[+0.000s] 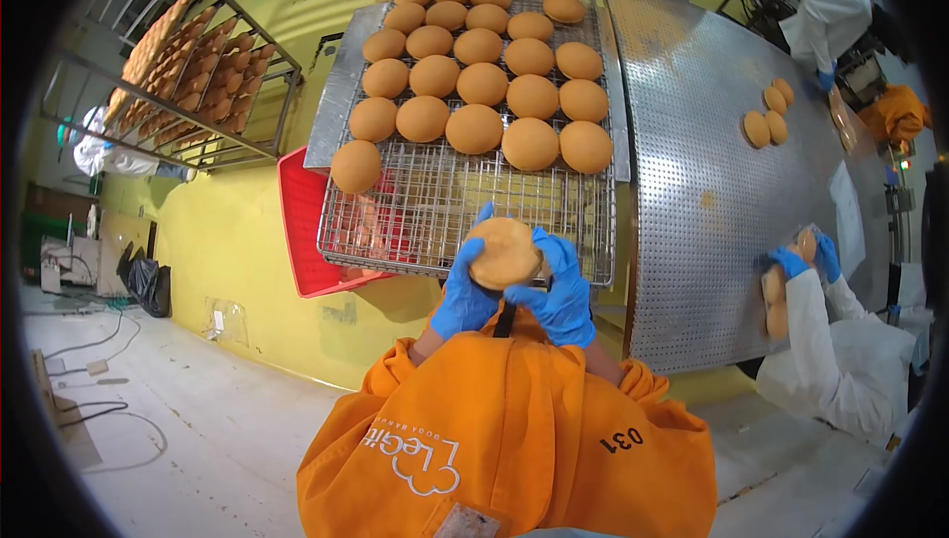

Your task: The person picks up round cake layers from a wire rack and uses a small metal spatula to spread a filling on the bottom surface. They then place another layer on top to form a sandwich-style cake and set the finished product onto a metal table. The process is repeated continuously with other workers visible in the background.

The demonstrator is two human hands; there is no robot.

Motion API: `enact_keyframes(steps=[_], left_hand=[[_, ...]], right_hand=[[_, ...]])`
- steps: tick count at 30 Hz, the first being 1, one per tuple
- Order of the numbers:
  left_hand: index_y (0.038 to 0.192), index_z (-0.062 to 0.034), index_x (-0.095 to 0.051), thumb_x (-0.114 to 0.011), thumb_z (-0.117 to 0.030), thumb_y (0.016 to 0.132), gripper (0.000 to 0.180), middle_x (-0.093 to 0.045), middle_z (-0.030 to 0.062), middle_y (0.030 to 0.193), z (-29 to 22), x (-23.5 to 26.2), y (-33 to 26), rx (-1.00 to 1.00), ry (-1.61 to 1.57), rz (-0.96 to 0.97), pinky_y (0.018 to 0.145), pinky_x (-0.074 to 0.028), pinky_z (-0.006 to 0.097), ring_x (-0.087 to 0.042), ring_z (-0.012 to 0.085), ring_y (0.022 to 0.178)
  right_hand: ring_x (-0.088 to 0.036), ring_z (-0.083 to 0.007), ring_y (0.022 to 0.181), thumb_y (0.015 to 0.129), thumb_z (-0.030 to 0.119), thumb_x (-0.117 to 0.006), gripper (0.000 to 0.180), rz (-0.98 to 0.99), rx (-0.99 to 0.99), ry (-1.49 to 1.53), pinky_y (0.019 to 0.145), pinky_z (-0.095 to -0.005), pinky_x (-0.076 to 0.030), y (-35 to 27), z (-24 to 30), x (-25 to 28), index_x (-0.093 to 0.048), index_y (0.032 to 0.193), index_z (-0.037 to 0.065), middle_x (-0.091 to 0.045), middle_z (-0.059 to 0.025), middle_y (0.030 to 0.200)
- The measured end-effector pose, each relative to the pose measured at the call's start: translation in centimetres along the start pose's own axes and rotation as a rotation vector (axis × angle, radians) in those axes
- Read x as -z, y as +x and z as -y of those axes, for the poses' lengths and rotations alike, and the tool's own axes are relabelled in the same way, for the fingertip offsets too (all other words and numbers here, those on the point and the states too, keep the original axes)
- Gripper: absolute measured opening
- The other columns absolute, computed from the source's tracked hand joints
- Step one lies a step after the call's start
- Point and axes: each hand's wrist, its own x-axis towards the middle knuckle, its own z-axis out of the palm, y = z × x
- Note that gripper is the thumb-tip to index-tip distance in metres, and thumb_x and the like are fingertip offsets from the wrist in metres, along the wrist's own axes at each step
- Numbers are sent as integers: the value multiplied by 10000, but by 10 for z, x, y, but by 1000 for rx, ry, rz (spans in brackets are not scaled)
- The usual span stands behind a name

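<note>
- While the left hand (467, 293) grasps a bun (504, 252) over the near edge of the wire rack (435, 192),
- the right hand (561, 296) flanks it, its grip indeterminable;
- other buns (474, 130), toward the far edge.

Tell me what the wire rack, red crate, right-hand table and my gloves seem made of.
Wire rack: bare metal, perhaps steel, by its shiny thin rods.
Red crate: probably moulded plastic, by its smooth, even colour.
Table: grey metal, perforated or dimpled, by its sheen and dot pattern.
Gloves: thin rubbery material, perhaps nitrile, by their close fit.
</note>
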Motion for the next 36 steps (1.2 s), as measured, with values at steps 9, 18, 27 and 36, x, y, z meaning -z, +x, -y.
enact_keyframes(steps=[9, 18, 27, 36], left_hand=[[1526, -198, -220, -604, -410, 917, 750, -333, 89, 1494, -39, -12, 27, 218, 666, 203, 1118, -284, 432, -341, 254, 1356], [1488, -152, -294, -765, -388, 750, 908, -366, 241, 1453, -204, 54, 93, -434, 2271, -794, 1054, -364, 486, -403, 434, 1298], [1507, -85, -218, -530, -672, 820, 956, -320, 272, 1473, -120, 9, 41, -154, 34, 180, 1030, -430, 508, -468, 403, 1261], [1527, -172, -163, -604, -698, 763, 1027, -297, 236, 1493, -43, -28, 18, -143, 225, 191, 1055, -400, 550, -444, 445, 1268]], right_hand=[[-614, -133, 899, 866, 339, -698, 492, -239, -714, 640, 747, -259, -511, 15, -56, 33, -580, 1246, 49, -612, -87, 1151], [-245, -52, 391, 924, 644, -423, 657, -595, -1023, 953, 343, -225, -186, 35, -184, 146, -556, 1184, 56, -502, 26, 662], [-344, -85, 396, 935, 692, -297, 675, 8, -1193, 1264, 362, -250, -318, -39, -59, 52, -610, 922, 94, -478, 23, 593], [-483, -259, 425, 959, 466, -516, 397, 93, -149, -14, 411, -380, -419, 13, 8, 8, -561, 784, 113, -520, -107, 578]])
